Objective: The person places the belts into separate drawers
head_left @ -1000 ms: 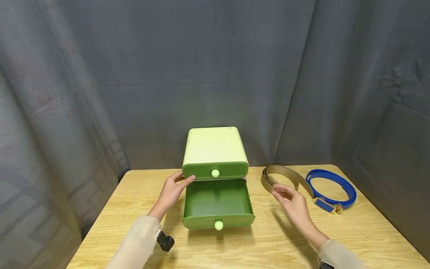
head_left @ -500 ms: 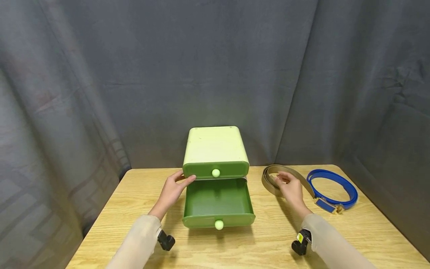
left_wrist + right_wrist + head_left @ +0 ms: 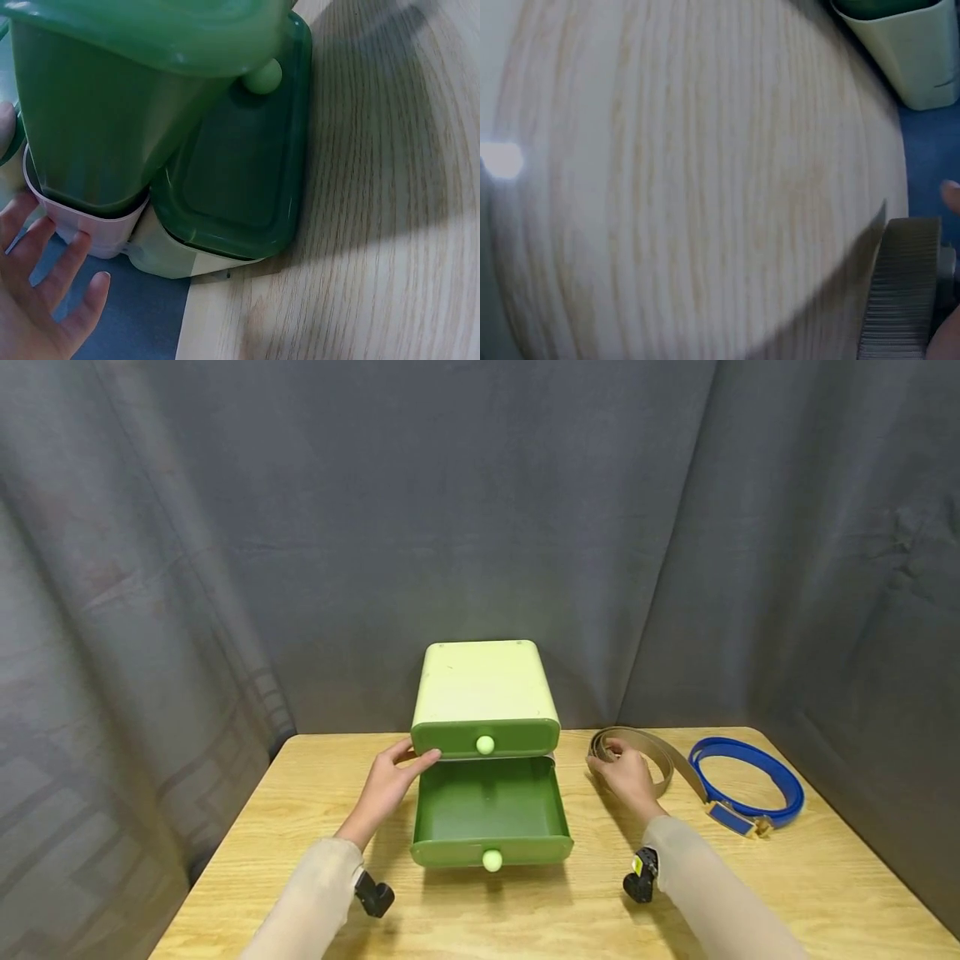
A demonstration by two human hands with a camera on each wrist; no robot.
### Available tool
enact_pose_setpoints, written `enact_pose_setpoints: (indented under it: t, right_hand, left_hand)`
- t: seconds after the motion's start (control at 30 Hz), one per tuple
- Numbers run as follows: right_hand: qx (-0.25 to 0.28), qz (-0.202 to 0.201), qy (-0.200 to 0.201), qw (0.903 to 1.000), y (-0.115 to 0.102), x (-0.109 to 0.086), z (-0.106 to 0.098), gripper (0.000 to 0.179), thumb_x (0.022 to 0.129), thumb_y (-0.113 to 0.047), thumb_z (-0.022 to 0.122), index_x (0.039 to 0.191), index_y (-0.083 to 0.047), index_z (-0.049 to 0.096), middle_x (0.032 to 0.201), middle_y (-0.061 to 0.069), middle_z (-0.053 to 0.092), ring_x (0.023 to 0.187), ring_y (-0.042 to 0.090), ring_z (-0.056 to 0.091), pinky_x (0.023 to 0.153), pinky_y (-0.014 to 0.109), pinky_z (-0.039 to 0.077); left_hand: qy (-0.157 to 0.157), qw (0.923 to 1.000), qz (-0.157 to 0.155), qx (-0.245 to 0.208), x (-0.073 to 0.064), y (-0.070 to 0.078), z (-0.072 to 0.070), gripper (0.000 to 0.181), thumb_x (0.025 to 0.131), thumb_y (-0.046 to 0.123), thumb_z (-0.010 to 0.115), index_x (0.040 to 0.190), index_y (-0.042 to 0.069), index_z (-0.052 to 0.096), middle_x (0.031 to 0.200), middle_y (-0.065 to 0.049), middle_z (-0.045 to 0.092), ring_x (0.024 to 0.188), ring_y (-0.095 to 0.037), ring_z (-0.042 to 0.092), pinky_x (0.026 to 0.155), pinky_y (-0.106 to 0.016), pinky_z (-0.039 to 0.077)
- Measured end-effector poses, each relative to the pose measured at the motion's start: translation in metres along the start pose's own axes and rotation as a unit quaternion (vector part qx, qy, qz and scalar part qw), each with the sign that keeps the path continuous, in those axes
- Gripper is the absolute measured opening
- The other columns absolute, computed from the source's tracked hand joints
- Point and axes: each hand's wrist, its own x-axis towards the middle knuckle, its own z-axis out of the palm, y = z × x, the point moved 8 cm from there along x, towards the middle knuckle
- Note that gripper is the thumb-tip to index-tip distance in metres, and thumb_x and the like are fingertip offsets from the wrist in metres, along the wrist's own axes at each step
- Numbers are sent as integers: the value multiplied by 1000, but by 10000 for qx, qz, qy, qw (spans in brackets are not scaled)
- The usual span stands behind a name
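Observation:
A small two-drawer cabinet (image 3: 487, 681), pale yellow-green on top, stands at the table's middle. Its green lower drawer (image 3: 491, 806) is pulled out; the upper drawer (image 3: 450, 739) is in. My left hand (image 3: 384, 789) rests against the cabinet's left side, thumb at the upper drawer's front corner. In the left wrist view its fingers (image 3: 64, 281) lie fairly straight, tips at the pinkish casing (image 3: 94, 229). On the right, my right hand (image 3: 626, 777) holds the left side of a coiled khaki belt (image 3: 660, 756), fingers inside the coil. In the right wrist view the belt's ribbed band (image 3: 900, 292) shows beside it.
A coiled blue belt (image 3: 783, 781) with a gold-and-blue buckle (image 3: 731, 818) lies to the right, by the khaki belt's tail. Grey curtains (image 3: 480, 527) hang behind the wooden table (image 3: 315, 793). The lower drawer juts toward me between the arms.
My right hand has moved forward and left from the near edge of the khaki coil to its left side. My left hand and the cabinet stay in place.

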Motion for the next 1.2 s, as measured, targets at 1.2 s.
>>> enact_pose_setpoints:
  t: [1.2]
  right_hand:
    - [1727, -342, 467, 9833, -15, -55, -49, 49, 96, -16, 67, 138, 4, 51, 144, 28, 45, 137, 42, 38, 110, 52, 34]
  left_hand:
    - [100, 9999, -59, -13, 0, -3, 0, 56, 86, 42, 77, 131, 11, 64, 133, -10, 60, 119, -28, 55, 98, -47, 46]
